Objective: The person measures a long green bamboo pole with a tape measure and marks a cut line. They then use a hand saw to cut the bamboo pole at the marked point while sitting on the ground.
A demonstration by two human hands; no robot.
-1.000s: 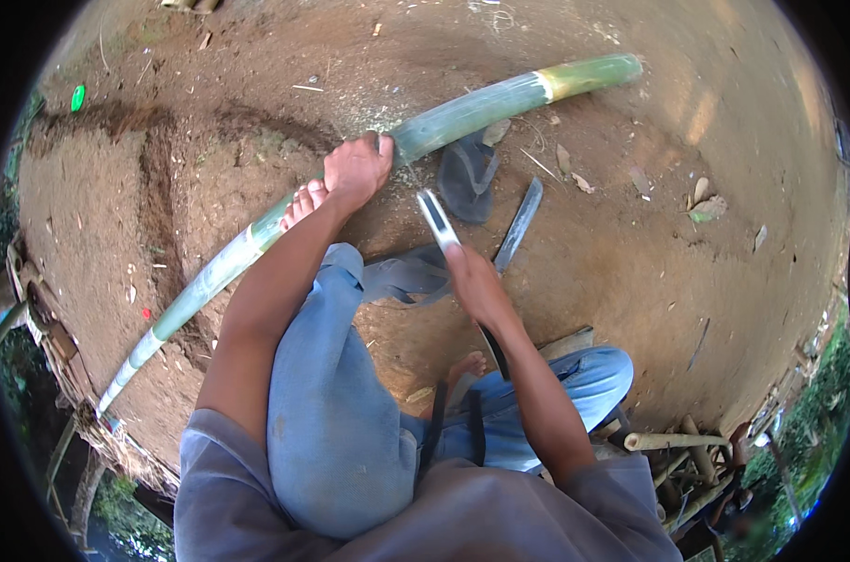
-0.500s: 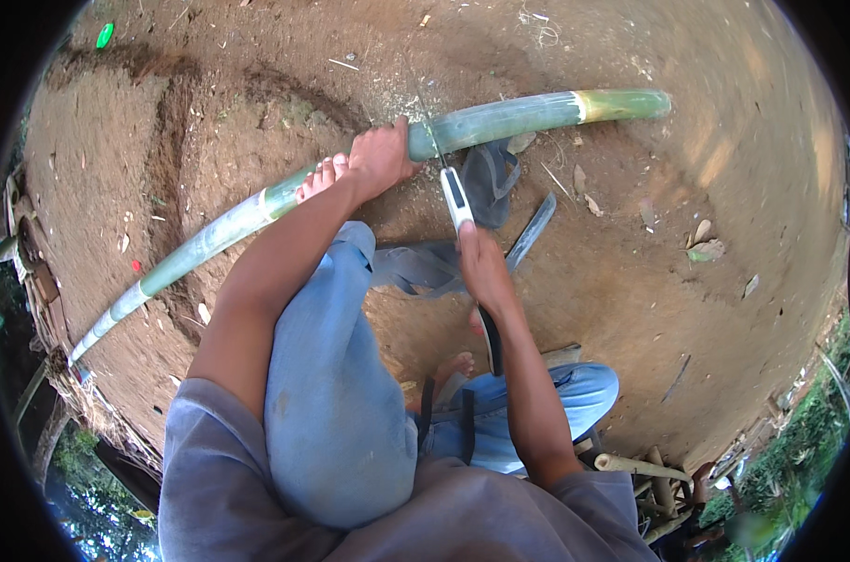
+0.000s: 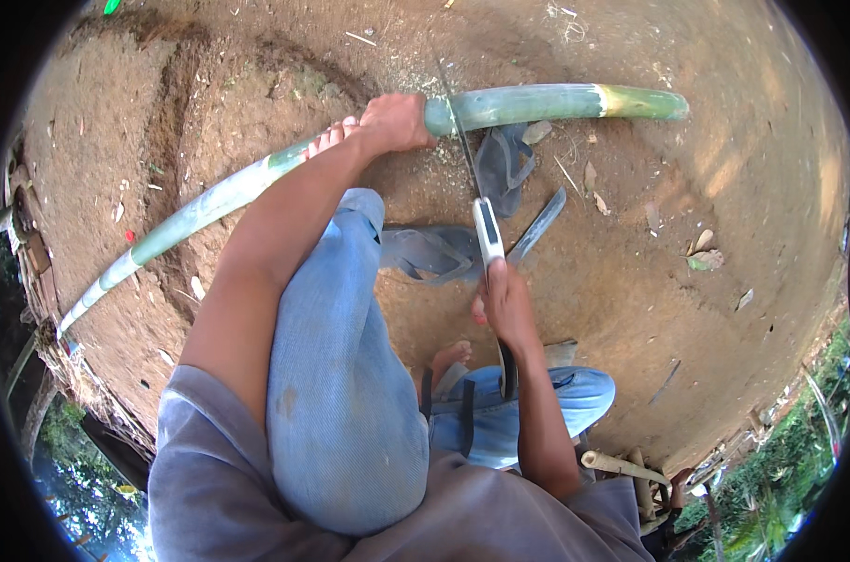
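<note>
A long green bamboo pole [image 3: 518, 105] lies across the dirt ground in front of me. My left hand [image 3: 397, 123] is wrapped over the pole, just left of where a saw blade crosses it. Beside that hand, the toes of my bare foot [image 3: 329, 140] press on the bamboo. My right hand [image 3: 510, 302] grips the handle of a hand saw [image 3: 487, 231], which has a white-and-black grip and a thin dark blade. The blade rests across the bamboo, its tip past the far side. Pale sawdust is scattered around the cut.
Two dark sandals [image 3: 428, 254] lie below the pole, one of them right by the saw blade. A flat blade-like piece [image 3: 539, 223] lies to the right of the saw. Dry leaves [image 3: 705, 253] dot the ground, and cut poles [image 3: 621, 465] are at the lower right.
My right hand has drawn the saw back toward my body, so more blade shows on the near side of the bamboo. My left hand keeps its hold on the pole.
</note>
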